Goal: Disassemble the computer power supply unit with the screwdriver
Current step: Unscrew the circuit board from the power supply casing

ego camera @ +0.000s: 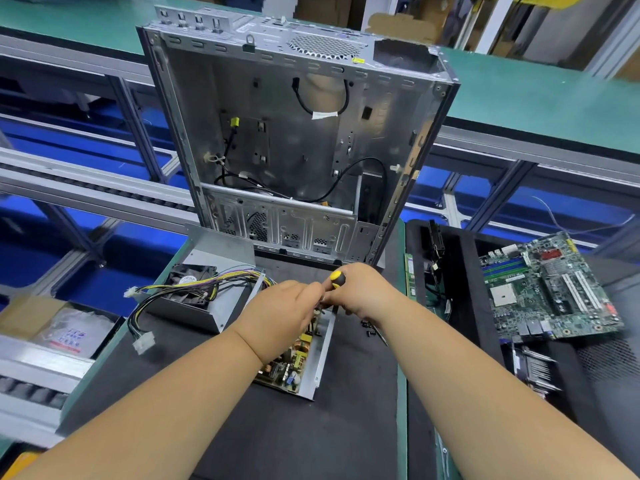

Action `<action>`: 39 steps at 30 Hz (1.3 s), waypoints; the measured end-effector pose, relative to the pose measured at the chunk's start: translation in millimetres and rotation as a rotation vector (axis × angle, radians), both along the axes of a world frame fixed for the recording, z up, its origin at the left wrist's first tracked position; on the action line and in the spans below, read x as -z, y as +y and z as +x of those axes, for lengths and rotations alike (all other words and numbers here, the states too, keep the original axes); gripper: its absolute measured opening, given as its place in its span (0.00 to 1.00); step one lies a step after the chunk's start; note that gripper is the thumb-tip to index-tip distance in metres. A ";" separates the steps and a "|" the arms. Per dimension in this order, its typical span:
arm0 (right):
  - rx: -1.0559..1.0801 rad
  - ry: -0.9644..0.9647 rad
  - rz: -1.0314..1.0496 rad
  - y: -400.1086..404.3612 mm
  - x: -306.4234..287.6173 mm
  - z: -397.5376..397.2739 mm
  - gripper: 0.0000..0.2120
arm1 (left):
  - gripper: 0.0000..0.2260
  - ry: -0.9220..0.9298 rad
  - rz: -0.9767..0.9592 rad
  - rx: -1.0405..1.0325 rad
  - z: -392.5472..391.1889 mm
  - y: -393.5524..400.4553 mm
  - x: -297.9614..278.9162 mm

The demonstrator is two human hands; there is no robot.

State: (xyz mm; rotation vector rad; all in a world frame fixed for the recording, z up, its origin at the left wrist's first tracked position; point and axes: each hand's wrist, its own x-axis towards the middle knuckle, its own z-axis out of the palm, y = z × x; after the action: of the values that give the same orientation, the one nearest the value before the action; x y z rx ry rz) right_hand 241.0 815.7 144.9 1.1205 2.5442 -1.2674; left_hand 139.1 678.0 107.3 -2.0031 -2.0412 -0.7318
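The power supply unit lies opened on the black mat. Its grey metal tray [323, 355] holds a circuit board [289, 367] with coils and capacitors. Its cover [207, 306], with a black fan and a bundle of coloured cables [194, 289], sits to the left. My right hand [363, 289] is closed around a screwdriver with a yellow-and-black handle [337, 279], held upright over the tray's far end. My left hand [284, 317] rests on the board beside it, fingers pinched near the screwdriver shaft. The tip is hidden by my hands.
An empty grey computer case [298, 140] stands upright just behind the mat. A green motherboard [550, 289] lies on a black tray at the right, with a RAM stick [409, 271] beside it. Small black screws [370, 329] lie right of the tray. A conveyor runs at the left.
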 end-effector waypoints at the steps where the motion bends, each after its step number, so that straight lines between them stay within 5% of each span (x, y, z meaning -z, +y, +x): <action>1: 0.016 0.003 -0.023 -0.6 -1.2 0.5 0.09 | 0.11 0.009 0.005 0.002 0.6 0.0 0.1; 8: 0.169 0.081 -0.228 -5.1 -2.0 6.6 0.01 | 0.12 -0.112 0.008 -0.042 3.3 -3.0 1.7; 13: 0.256 0.144 -0.266 -10.0 -0.6 6.5 0.03 | 0.11 -0.462 -0.078 -0.187 4.3 0.7 8.1; 20: 0.407 0.107 0.051 25.3 14.0 40.2 0.04 | 0.11 -0.727 -0.082 -0.271 1.0 -1.0 7.6; 27: 0.331 -0.225 0.185 30.9 57.2 76.1 0.07 | 0.13 -0.750 -0.040 -0.278 1.2 -19.5 6.3; 39: 0.398 0.010 0.116 31.1 52.9 92.6 0.07 | 0.13 -0.484 -0.032 -0.306 7.7 -50.3 5.6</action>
State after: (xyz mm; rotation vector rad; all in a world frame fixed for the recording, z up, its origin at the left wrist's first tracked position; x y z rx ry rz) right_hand 333.6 846.9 92.0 1.7153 2.5112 -1.2067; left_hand 146.9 627.7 101.7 -1.5760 -2.5550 -1.2071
